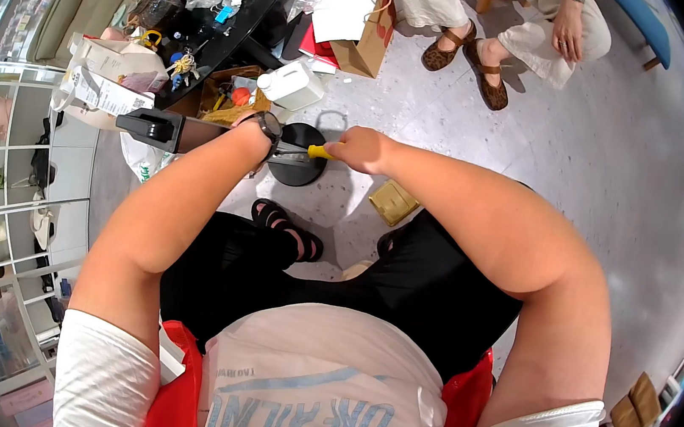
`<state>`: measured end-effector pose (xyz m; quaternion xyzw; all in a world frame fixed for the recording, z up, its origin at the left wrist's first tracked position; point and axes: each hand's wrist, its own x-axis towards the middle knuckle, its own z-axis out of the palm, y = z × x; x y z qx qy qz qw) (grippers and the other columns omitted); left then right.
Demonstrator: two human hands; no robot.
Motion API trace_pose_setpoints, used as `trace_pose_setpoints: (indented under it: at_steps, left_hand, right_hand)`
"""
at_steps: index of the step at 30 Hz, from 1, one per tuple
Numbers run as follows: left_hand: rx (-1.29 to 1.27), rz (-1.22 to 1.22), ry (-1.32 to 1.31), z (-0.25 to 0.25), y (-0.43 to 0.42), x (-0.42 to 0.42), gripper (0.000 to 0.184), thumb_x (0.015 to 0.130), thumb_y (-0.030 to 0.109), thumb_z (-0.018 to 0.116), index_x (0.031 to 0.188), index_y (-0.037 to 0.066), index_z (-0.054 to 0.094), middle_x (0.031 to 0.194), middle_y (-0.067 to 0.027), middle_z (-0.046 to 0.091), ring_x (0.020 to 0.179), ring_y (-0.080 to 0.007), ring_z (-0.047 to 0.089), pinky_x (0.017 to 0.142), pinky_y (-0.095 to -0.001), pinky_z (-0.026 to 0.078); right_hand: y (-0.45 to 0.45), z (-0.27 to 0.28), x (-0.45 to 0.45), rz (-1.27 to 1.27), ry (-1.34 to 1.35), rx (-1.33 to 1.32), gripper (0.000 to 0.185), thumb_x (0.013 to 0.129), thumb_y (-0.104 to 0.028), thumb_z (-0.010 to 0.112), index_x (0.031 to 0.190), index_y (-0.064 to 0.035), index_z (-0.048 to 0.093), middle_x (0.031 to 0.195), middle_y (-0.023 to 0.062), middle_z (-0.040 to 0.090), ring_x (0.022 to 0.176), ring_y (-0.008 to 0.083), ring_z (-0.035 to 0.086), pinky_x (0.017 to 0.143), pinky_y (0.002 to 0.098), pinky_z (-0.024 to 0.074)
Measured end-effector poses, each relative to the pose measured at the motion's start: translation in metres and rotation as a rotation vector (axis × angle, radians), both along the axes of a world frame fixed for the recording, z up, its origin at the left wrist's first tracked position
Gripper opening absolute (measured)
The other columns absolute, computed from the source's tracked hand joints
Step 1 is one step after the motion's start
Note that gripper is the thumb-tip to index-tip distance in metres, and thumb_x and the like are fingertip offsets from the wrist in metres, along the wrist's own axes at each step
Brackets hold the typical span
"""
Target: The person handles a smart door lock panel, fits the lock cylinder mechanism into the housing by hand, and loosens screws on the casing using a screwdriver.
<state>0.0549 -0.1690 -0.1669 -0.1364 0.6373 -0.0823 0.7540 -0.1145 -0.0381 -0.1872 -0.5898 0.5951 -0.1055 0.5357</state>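
My right hand (358,149) is closed round the yellow handle of a screwdriver (320,151), whose shaft points left over a round black base (297,167). My left hand (253,139), mostly hidden behind its wrist and black watch, is at a long dark device (189,134) with a black handle at its left end. The device lies level, its right end beside the screwdriver tip. How the left fingers grip it is hidden.
A white jug (292,85) and a paper bag (367,42) stand beyond my hands. A cluttered black table (256,11) is at upper left. A yellowish box (394,203) lies near my knee. Another person sits at the top right, sandals on the floor.
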Motion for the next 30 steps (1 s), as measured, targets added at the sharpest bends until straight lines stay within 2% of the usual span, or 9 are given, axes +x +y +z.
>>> trace_pose_setpoints:
  at_steps: [3,5,7,9,11,14,17,26,30]
  left_hand:
    - [-0.115,-0.015,0.113,0.014,0.014,0.000,0.078,0.070,0.035,0.082,0.135,0.002,0.052,0.102,-0.0164,0.072,0.100,-0.0309,0.070,0.081,-0.0409,0.056]
    - [-0.325,0.013,0.701,0.025,0.039,0.023,0.030,0.082,0.024,0.068,0.107,0.007,0.067,0.101,-0.0119,0.071,0.093,-0.0274,0.071,0.075,-0.0398,0.055]
    - [-0.337,-0.391,1.322,0.001,0.065,0.054,0.019,0.083,0.018,0.064,0.099,0.008,0.066,0.089,-0.0065,0.068,0.081,-0.0290,0.069,0.069,-0.0419,0.053]
    - [-0.197,-0.294,1.553,0.035,0.105,0.055,0.012,0.083,0.015,0.059,0.093,0.009,0.064,0.083,-0.0079,0.062,0.074,-0.0298,0.065,0.065,-0.0446,0.051]
    - [-0.216,0.409,1.388,0.047,0.141,0.071,0.018,0.088,0.020,0.057,0.097,0.006,0.064,0.092,-0.0122,0.064,0.082,-0.0301,0.067,0.069,-0.0432,0.054]
    - [0.210,2.244,0.817,0.020,0.141,0.099,0.029,0.096,0.028,0.053,0.108,0.004,0.062,0.102,-0.0139,0.065,0.088,-0.0304,0.068,0.075,-0.0437,0.058]
    - [0.166,2.667,0.995,-0.010,0.141,0.112,0.041,0.100,0.037,0.050,0.120,0.003,0.057,0.105,-0.0123,0.066,0.089,-0.0303,0.069,0.076,-0.0451,0.059]
    - [0.219,2.391,1.206,-0.037,0.145,0.118,0.039,0.097,0.026,0.063,0.123,0.001,0.048,0.102,-0.0135,0.061,0.068,-0.0208,0.066,0.059,-0.0372,0.060]
    - [0.152,2.264,1.352,-0.044,0.150,0.113,0.033,0.098,0.021,0.058,0.119,-0.004,0.052,0.097,-0.0186,0.064,0.066,-0.0255,0.069,0.051,-0.0362,0.060]
  right_hand:
    - [0.010,-0.029,0.011,-0.005,0.031,-0.058,0.050,0.096,-0.045,0.052,0.109,0.0022,0.067,0.096,0.0207,0.071,0.096,0.0346,0.068,0.086,0.0410,0.0509]
    - [0.016,-0.021,0.015,0.020,0.044,-0.050,0.050,0.096,-0.044,0.054,0.115,0.0011,0.064,0.101,0.0217,0.070,0.100,0.0353,0.066,0.089,0.0410,0.0501]
    - [0.030,-0.007,0.017,0.040,0.044,-0.044,0.049,0.095,-0.042,0.056,0.119,0.0002,0.061,0.104,0.0219,0.069,0.102,0.0362,0.065,0.091,0.0414,0.0494]
    - [0.037,0.008,0.017,0.062,0.030,-0.057,0.047,0.094,-0.041,0.059,0.119,-0.0005,0.059,0.104,0.0213,0.070,0.102,0.0375,0.065,0.091,0.0421,0.0490]
    - [0.039,0.003,0.022,0.004,-0.075,0.030,0.041,0.093,-0.032,0.063,0.116,0.0004,0.054,0.094,0.0185,0.069,0.081,0.0297,0.069,0.069,0.0402,0.0545]
    - [0.050,0.017,0.043,-0.115,-0.205,0.225,0.041,0.093,-0.027,0.064,0.120,0.0001,0.048,0.088,0.0169,0.067,0.064,0.0215,0.067,0.051,0.0354,0.0531]
    - [0.072,0.010,0.072,-0.240,-0.239,0.281,0.043,0.093,-0.022,0.064,0.123,0.0004,0.043,0.088,0.0159,0.065,0.057,0.0173,0.064,0.044,0.0320,0.0512]
    - [0.105,-0.005,0.133,-0.317,-0.251,0.317,0.037,0.100,-0.033,0.052,0.113,0.0017,0.053,0.084,0.0146,0.064,0.056,0.0216,0.064,0.051,0.0336,0.0520]
    - [0.109,-0.013,0.131,-0.390,-0.394,0.380,0.028,0.102,-0.029,0.047,0.113,-0.0036,0.053,0.078,0.0062,0.059,0.060,0.0148,0.062,0.051,0.0305,0.0509]
